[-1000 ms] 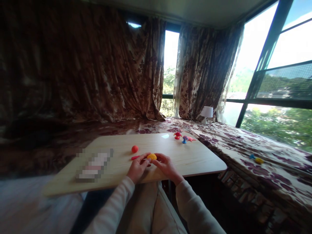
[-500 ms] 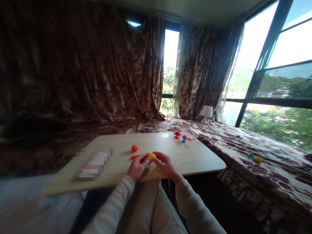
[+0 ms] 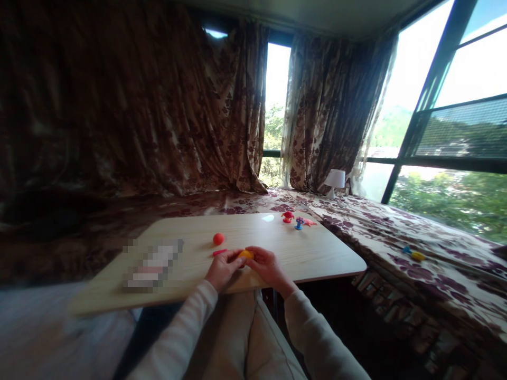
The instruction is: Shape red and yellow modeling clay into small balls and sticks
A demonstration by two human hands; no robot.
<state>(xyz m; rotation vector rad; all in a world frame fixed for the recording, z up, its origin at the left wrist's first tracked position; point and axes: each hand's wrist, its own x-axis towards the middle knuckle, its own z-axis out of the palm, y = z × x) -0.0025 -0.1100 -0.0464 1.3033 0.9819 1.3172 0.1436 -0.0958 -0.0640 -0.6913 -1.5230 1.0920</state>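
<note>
A small yellow lump (image 3: 246, 254), which looks like modelling clay, is between the fingers of both hands over the near part of the table. My left hand (image 3: 221, 269) grips it from the left, thumb and fingers bent. From the other side my right hand (image 3: 268, 264) closes on it, fingers curled over its edge. Part of the lump is hidden by the fingertips. Just beyond the left fingers lies a short pink stick (image 3: 219, 252). An orange-red ball (image 3: 218, 239) rests a little farther back.
On the pale wooden table (image 3: 317, 258) stand a red figure (image 3: 288, 217) and a blue figure (image 3: 299, 224), with a pink piece (image 3: 310, 222) beside them. A blurred-out flat item (image 3: 154, 266) lies left. A white lamp (image 3: 335, 179) and a yellow-and-blue object (image 3: 416, 256) are on the flowered cover.
Both hands stay on the yellow lump, their fingers shifting slightly, and a little less of the yellow shows. The whole view has tilted slightly. The other things on the table have not moved.
</note>
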